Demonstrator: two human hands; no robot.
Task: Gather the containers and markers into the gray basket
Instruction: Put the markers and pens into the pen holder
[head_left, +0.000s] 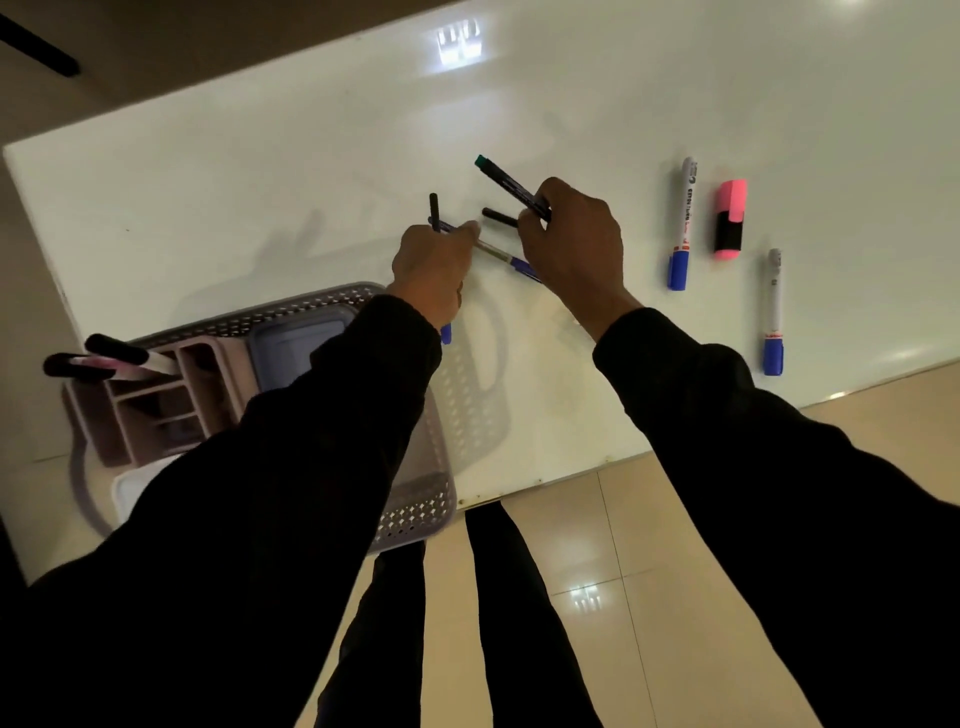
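My left hand (434, 267) is closed around several thin pens, a black one (434, 208) sticking up and a blue-capped one (511, 260) pointing right. My right hand (571, 234) grips a dark marker with a green end (506, 182) and a second black pen (498, 215). The gray perforated basket (421, 512) sits at the table's near left, partly under my left sleeve. Inside it are a pink divided container (156, 405), a bluish lidded container (291, 348) and two black-capped markers (109, 358). On the table to the right lie two white markers with blue caps (681, 223) (774, 312) and a pink highlighter (730, 218).
The white table (260, 182) ends in a near edge running diagonally from the basket to the right. Beyond it is a tiled beige floor (649, 545), with my dark trouser legs visible below.
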